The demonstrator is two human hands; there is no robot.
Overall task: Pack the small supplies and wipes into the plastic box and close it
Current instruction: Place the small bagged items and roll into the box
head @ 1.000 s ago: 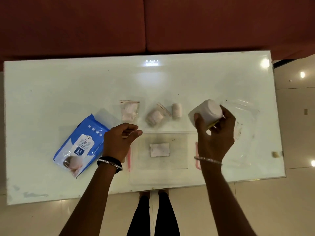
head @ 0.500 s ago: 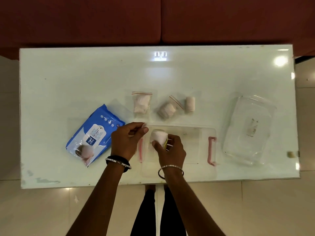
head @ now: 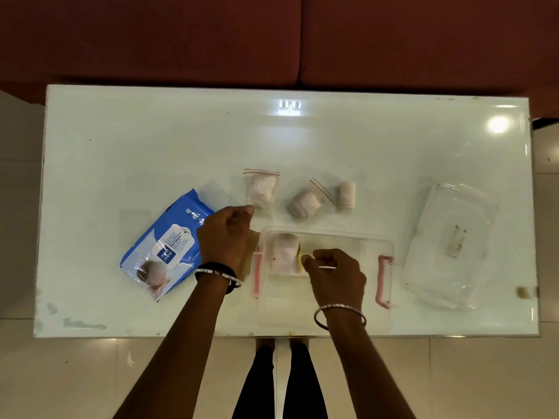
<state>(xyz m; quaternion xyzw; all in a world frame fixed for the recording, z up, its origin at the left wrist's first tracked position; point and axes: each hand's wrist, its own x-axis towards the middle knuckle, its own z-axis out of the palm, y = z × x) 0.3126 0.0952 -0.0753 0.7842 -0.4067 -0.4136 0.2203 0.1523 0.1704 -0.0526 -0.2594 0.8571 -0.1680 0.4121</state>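
Observation:
A clear plastic box [head: 367, 239] with pink latches stands open at the table's front middle. A white roll [head: 284, 255] with a yellow end lies in its left end. My right hand [head: 335, 273] is over the box just right of the roll, fingers curled, fingertips at the yellow end. My left hand [head: 225, 237] hovers by the box's left edge, fingers curled around nothing. A blue wipes pack [head: 169, 246] lies to the left. Behind the box lie two zip bags [head: 260, 189] [head: 305, 201] and a small bandage roll [head: 346, 195].
The clear lid [head: 450, 246] lies upside down on the right of the glass table [head: 151, 140]. A red sofa [head: 272, 40] runs along the far side. A small brown scrap [head: 522, 292] sits at the right front corner.
My right hand carried the white roll from above the lid down into the box's left end, then slid right off it. The left hand stayed beside the box.

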